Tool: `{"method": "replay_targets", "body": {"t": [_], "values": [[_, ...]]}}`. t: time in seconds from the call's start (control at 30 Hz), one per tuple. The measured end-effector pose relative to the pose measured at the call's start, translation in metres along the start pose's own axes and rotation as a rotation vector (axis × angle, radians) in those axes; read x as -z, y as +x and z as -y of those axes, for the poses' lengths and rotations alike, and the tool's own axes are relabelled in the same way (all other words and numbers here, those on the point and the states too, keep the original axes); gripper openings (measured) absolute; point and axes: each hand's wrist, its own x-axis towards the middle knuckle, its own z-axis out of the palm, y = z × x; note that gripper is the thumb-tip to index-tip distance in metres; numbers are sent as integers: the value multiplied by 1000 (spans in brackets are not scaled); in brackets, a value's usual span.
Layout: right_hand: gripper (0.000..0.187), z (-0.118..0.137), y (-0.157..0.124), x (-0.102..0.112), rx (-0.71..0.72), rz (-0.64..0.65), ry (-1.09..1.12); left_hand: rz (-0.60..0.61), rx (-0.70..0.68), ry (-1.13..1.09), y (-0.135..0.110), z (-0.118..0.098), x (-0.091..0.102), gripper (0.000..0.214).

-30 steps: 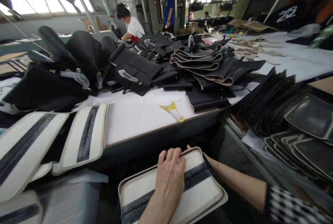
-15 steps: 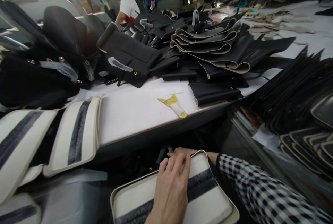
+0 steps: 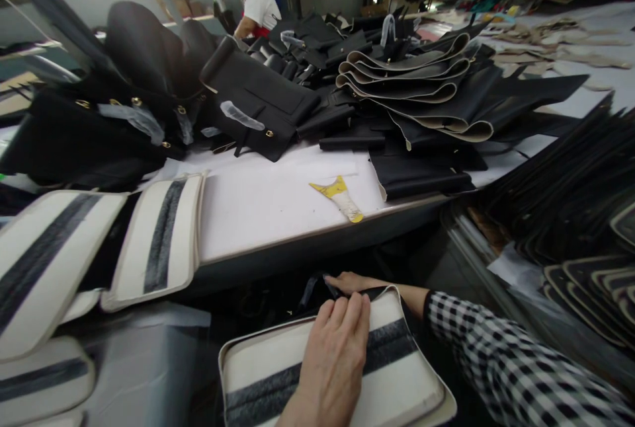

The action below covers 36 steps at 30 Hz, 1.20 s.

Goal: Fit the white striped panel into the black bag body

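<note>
Pressing flat with spread fingers, the left hand (image 3: 337,348) rests on the striped panel (image 3: 397,374) below the counter (image 3: 268,209); the right hand (image 3: 354,283) pinches a dark strap (image 3: 312,288) at its top edge.

A bare white patch is seen on the counter (image 3: 258,209), and it can be reached freely from the near edge. Only a small yellow scrap (image 3: 338,197) lies on it, toward its right side. To the left the patch is closed by a cream panel with a dark stripe (image 3: 159,242), which hangs over the counter edge. Behind it the way is blocked by black bags (image 3: 124,110) and a stack of folded black leather pieces (image 3: 417,83). On the right, the passage is narrowed by leaning black sheets (image 3: 560,182). Between the counter edge and the striped panel (image 3: 397,374) under the hands, a dark gap is left open.
</note>
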Motion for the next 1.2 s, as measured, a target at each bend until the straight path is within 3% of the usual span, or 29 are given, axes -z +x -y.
{"method": "replay_targets", "body": {"t": [0.13,0.27,0.47,0.6,0.7,0.83,0.97,1.2], "values": [[49,53,-5,13,25,-29,71,30,-6,9,3,-2,9,49],[68,95,-26,-1,137,-16,94,25,15,-11,3,-5,16,40],[71,85,-42,-35,224,-70,-185,-63,75,-251,-18,6,31,20],[57,86,-50,-40,403,-50,-413,-180,400,-341,-55,43,45,30],[53,95,-60,-44,474,-21,-568,-95,580,-373,-76,76,51,20],[47,99,-66,-50,507,-7,-766,-34,547,-432,-83,98,48,13],[45,97,-64,-55,522,-20,-965,-66,512,-464,-84,100,41,16],[46,104,-61,-72,595,76,-1218,-120,510,-595,-95,104,36,20]]}}
